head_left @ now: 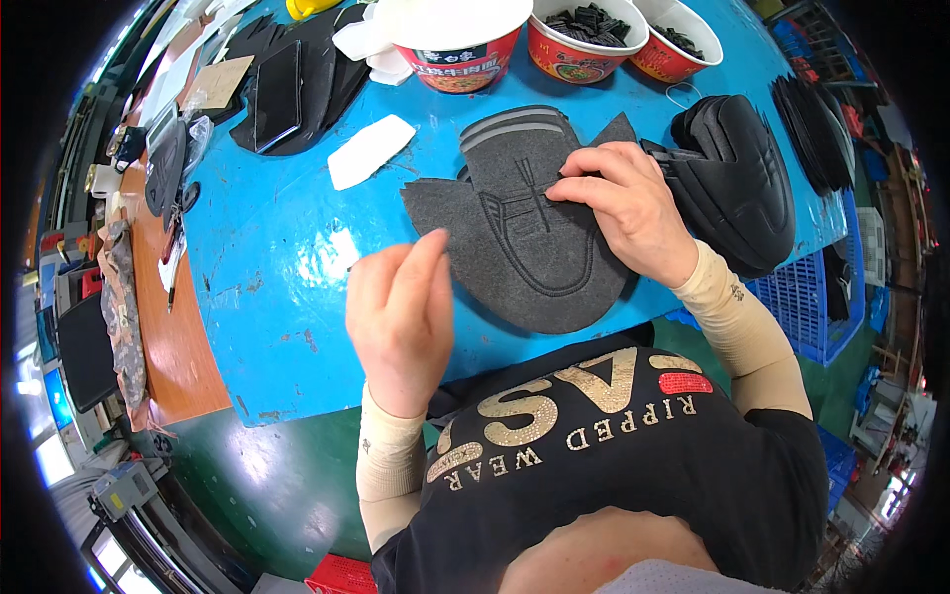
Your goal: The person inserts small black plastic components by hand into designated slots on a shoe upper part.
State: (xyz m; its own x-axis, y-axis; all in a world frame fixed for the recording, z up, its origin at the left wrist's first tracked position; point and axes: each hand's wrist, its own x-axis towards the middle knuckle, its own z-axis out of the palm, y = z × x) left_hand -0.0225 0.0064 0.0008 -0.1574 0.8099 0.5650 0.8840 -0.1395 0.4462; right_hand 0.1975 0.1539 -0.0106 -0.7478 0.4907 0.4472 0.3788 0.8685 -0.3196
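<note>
A stack of dark grey felt-like shoe upper pieces (pixel 539 272) lies on the blue table in front of me, with stitched lines and a raised tongue-shaped part at its far end. My right hand (pixel 633 203) is over the stack's right side, thumb and fingers pinched together at the stitched lacing area. Whatever sits between those fingertips is too small to make out. Just off the stack's left edge, my left hand (pixel 396 312) is raised, slightly blurred, its thumb and index finger pressed together. Its fingertips hide anything they hold.
Paper bowls of small black strips (pixel 591 28) stand at the back, beside a larger red-and-white tub (pixel 460 64). Black shaped uppers (pixel 737 188) are stacked at right. A phone (pixel 278 97), a white piece (pixel 371 151) and scissors (pixel 188 196) lie leftward. A blue crate (pixel 816 307) stands below.
</note>
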